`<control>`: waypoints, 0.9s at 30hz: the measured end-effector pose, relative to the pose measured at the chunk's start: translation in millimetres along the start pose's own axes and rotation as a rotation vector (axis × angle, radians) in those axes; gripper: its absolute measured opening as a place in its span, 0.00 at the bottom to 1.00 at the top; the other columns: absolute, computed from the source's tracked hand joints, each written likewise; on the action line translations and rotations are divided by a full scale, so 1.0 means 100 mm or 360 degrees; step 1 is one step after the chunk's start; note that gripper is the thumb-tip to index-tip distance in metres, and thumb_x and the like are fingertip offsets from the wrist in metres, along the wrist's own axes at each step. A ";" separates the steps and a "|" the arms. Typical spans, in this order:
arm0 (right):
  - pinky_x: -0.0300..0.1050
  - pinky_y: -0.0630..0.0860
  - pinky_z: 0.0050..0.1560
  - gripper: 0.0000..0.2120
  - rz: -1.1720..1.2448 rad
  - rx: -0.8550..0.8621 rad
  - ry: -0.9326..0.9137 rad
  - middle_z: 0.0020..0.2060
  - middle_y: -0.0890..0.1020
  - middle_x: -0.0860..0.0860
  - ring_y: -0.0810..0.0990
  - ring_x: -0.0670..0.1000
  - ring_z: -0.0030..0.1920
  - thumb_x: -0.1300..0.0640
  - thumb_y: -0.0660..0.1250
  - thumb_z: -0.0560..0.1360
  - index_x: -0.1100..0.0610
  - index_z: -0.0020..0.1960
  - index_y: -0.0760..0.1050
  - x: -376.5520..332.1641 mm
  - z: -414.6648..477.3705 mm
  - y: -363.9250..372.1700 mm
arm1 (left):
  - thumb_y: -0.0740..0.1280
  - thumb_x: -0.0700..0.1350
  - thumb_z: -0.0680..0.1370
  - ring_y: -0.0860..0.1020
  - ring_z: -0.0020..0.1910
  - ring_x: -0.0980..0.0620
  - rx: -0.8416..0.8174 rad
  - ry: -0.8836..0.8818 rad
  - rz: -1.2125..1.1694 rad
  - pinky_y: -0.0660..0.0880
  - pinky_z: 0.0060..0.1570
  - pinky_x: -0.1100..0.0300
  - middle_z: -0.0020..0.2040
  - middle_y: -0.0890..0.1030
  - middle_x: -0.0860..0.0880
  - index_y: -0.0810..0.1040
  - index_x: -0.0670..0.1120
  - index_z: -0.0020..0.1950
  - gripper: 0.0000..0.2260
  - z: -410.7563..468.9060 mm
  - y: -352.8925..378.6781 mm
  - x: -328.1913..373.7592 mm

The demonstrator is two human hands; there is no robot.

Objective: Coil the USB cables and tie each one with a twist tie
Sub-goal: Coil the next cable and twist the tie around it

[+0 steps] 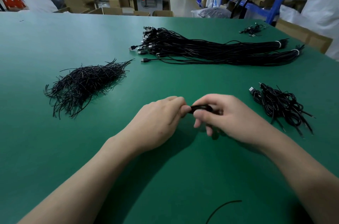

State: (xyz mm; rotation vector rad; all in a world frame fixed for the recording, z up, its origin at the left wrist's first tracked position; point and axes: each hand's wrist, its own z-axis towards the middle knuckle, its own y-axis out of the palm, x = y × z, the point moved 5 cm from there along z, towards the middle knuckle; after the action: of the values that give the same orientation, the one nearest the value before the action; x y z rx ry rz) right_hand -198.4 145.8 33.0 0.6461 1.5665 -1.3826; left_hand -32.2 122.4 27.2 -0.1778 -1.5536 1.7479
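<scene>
1. Near: a loose twist tie (224,208) lies on the green table (55,150).
2. Centre: left hand (157,122) and right hand (229,117), fingers (185,109) clamped on a coiled USB cable (200,108). Tying appears under way, and twisting the ends tight looks next.
3. Far: tie heap (84,86) left, tied coils (280,106) right, uncoiled cables (211,49) beyond.

Left hand (157,122), right hand (226,116) bare, mid-frame; forearms bare, running to lower left and lower right frame edges.
</scene>
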 end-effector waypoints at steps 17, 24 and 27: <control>0.36 0.67 0.31 0.10 0.0821 0.0562 -0.0109 0.31 0.78 0.47 0.69 0.47 0.32 0.46 0.69 0.73 0.50 0.41 0.85 0.04 0.00 0.17 | 0.53 0.53 0.87 0.63 0.29 0.54 -0.0067 -0.0378 -0.1764 0.62 0.29 0.65 0.31 0.65 0.54 0.71 0.47 0.41 0.18 0.03 0.20 0.30; 0.31 0.71 0.39 0.11 0.0600 0.0621 -0.0170 0.32 0.80 0.42 0.74 0.40 0.34 0.51 0.68 0.78 0.57 0.43 0.82 0.03 0.00 0.11 | 0.55 0.63 0.83 0.76 0.37 0.49 0.0075 -0.0398 -0.0913 0.75 0.45 0.50 0.40 0.82 0.42 0.83 0.44 0.45 0.27 -0.01 0.10 0.15; 0.35 0.74 0.41 0.10 0.0592 0.0645 -0.0114 0.40 0.85 0.44 0.79 0.40 0.41 0.50 0.68 0.77 0.54 0.43 0.84 0.06 0.00 0.07 | 0.60 0.62 0.81 0.79 0.41 0.58 0.0327 -0.0391 -0.0740 0.74 0.42 0.60 0.41 0.83 0.53 0.85 0.48 0.51 0.21 -0.03 -0.01 0.09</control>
State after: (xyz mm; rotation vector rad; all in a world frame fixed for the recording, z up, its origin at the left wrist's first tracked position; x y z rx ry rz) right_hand -195.0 146.8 24.8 1.0600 1.0454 -1.4231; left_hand -35.9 130.3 30.4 0.4808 -1.4254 1.5764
